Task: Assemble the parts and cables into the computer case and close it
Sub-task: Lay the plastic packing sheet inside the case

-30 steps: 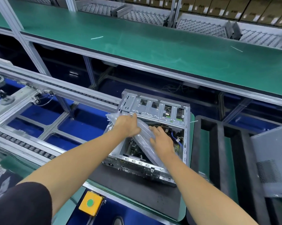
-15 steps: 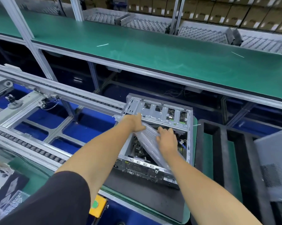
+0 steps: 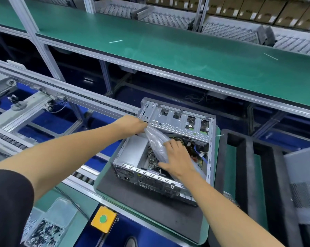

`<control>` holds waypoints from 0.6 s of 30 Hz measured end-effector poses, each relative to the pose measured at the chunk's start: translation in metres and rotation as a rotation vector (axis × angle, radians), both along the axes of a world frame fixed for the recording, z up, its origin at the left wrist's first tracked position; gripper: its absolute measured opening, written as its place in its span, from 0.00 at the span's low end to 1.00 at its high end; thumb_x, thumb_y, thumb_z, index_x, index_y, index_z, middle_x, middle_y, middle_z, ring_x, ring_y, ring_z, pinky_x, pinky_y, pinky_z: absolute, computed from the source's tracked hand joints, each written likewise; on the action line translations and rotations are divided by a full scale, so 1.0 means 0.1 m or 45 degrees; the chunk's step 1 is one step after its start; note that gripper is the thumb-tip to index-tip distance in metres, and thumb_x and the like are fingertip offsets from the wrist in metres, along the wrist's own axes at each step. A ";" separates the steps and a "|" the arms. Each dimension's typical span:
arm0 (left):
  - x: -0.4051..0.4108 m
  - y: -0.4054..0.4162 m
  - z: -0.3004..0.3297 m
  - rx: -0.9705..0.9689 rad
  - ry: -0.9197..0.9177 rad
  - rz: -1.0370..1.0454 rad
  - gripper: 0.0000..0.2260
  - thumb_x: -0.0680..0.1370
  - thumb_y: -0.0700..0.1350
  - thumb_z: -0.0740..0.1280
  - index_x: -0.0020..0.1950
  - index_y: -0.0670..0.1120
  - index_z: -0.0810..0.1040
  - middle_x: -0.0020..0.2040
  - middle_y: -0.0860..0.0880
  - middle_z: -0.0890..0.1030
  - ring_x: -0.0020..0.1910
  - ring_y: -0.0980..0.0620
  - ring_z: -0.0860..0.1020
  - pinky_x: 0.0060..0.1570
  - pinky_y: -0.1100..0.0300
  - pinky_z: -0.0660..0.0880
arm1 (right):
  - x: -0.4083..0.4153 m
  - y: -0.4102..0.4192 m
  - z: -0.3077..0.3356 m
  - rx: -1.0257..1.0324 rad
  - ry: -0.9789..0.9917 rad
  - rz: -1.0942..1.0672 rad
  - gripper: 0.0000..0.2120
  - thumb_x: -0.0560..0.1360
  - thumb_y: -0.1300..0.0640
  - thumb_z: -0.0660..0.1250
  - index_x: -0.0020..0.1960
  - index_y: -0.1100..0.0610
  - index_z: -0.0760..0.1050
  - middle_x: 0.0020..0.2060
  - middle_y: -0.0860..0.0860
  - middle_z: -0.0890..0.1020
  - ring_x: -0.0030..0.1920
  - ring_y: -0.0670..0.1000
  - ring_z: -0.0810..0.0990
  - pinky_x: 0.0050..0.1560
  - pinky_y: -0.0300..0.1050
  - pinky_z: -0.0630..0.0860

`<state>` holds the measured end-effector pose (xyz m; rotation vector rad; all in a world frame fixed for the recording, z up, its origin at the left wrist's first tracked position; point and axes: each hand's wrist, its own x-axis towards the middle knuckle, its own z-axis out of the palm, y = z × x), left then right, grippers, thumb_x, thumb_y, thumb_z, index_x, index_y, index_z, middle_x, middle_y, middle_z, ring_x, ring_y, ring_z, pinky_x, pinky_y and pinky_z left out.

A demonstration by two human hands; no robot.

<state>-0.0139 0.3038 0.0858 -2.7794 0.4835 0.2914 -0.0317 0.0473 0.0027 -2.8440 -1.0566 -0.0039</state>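
An open silver computer case (image 3: pixel 175 120) lies on its side on a dark mat, with its board and coloured cables showing inside. A clear plastic bag (image 3: pixel 157 139) stretches across the opening. My left hand (image 3: pixel 131 124) grips the bag's upper end at the case's far left corner. My right hand (image 3: pixel 177 157) holds the bag's lower part over the middle of the case, fingers curled on the plastic. What the bag holds cannot be made out.
A grey side panel (image 3: pixel 304 182) leans at the right beside black foam slots (image 3: pixel 247 168). A yellow box with a green button (image 3: pixel 103 219) sits at the near edge. Trays of screws (image 3: pixel 45 227) lie at the lower left. Roller conveyor rails (image 3: pixel 43 97) run left; a green shelf (image 3: pixel 168 50) spans above.
The bag has bunched narrower and its upper end has lifted toward the case's far left corner. Both hands keep their hold. The camera has tilted down, showing the screw trays.
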 end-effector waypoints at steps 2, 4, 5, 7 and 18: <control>0.03 -0.09 0.00 0.037 -0.021 0.015 0.05 0.82 0.40 0.62 0.57 0.45 0.70 0.47 0.49 0.81 0.40 0.46 0.77 0.38 0.52 0.75 | 0.06 0.01 -0.07 -0.037 -0.030 -0.008 0.29 0.74 0.44 0.69 0.70 0.55 0.68 0.62 0.52 0.72 0.57 0.53 0.70 0.60 0.49 0.73; 0.06 -0.16 -0.04 0.052 -0.045 0.042 0.12 0.79 0.36 0.67 0.60 0.45 0.68 0.46 0.50 0.81 0.38 0.48 0.76 0.37 0.52 0.76 | 0.10 0.02 -0.09 -0.002 0.000 -0.037 0.27 0.76 0.51 0.71 0.72 0.56 0.68 0.63 0.52 0.73 0.59 0.54 0.71 0.62 0.48 0.74; 0.08 -0.18 -0.07 0.058 -0.040 0.050 0.15 0.78 0.36 0.68 0.61 0.45 0.67 0.45 0.50 0.81 0.37 0.48 0.77 0.37 0.52 0.77 | 0.12 0.02 -0.09 0.016 0.029 -0.049 0.26 0.77 0.52 0.71 0.73 0.55 0.68 0.64 0.52 0.73 0.60 0.54 0.71 0.62 0.47 0.74; 0.10 -0.19 -0.12 0.059 -0.029 0.053 0.18 0.77 0.36 0.69 0.63 0.44 0.67 0.44 0.50 0.81 0.35 0.48 0.76 0.36 0.52 0.76 | 0.15 0.02 -0.11 0.045 0.070 -0.075 0.25 0.78 0.55 0.70 0.73 0.54 0.68 0.64 0.52 0.72 0.61 0.54 0.70 0.61 0.47 0.74; 0.10 -0.26 -0.44 -0.142 0.429 0.003 0.50 0.71 0.73 0.28 0.75 0.46 0.68 0.68 0.41 0.77 0.65 0.42 0.75 0.67 0.44 0.66 | 0.20 -0.02 -0.23 0.191 0.036 0.050 0.23 0.79 0.46 0.55 0.73 0.50 0.69 0.59 0.49 0.72 0.54 0.50 0.68 0.57 0.49 0.72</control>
